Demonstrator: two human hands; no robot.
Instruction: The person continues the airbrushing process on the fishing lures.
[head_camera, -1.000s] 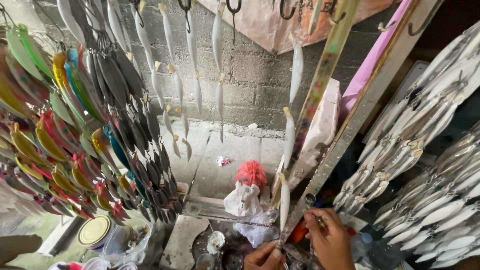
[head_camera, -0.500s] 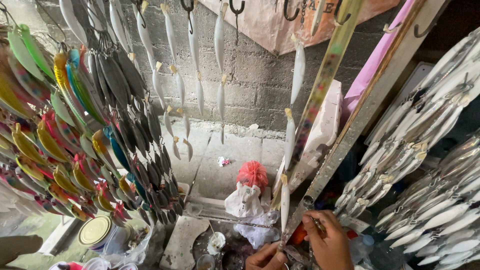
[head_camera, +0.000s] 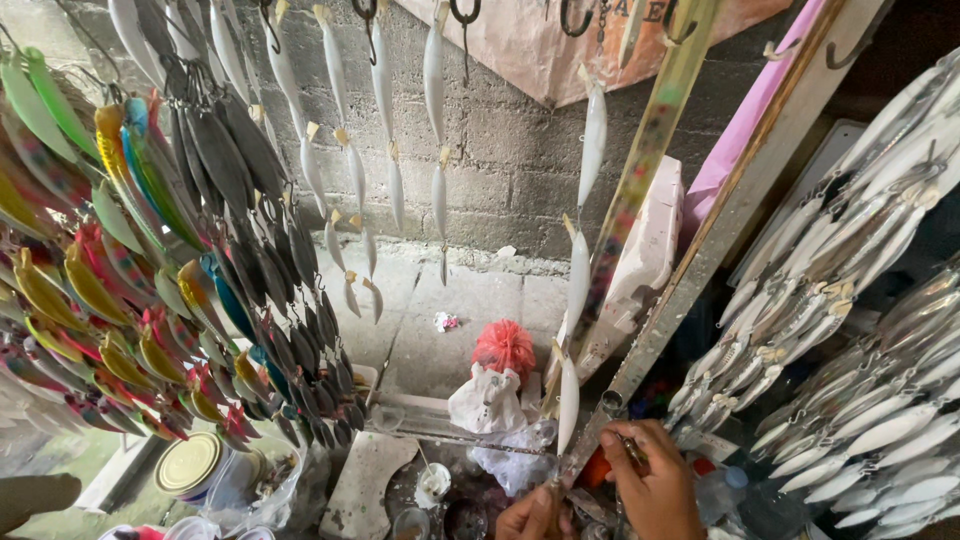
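Silver slat (head_camera: 640, 360): our right hand (head_camera: 655, 485) pinches a thin tool (head_camera: 632, 450) beside it.
Left hand (head_camera: 530, 515): below slat, frame-cut; we cannot tell grip.
Room: lures (head_camera: 200, 280) crowd leftward.

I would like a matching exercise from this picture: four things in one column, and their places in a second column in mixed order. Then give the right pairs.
Things:
1. red net ball
2. tin lid
3. black lures
4. silver lures

Places:
A. hanging at the right side
B. on the ledge at the foot of the block wall
C. bottom left, lying flat
D. hanging left of centre, beside the coloured lures

Pairs: 1-B, 2-C, 3-D, 4-A
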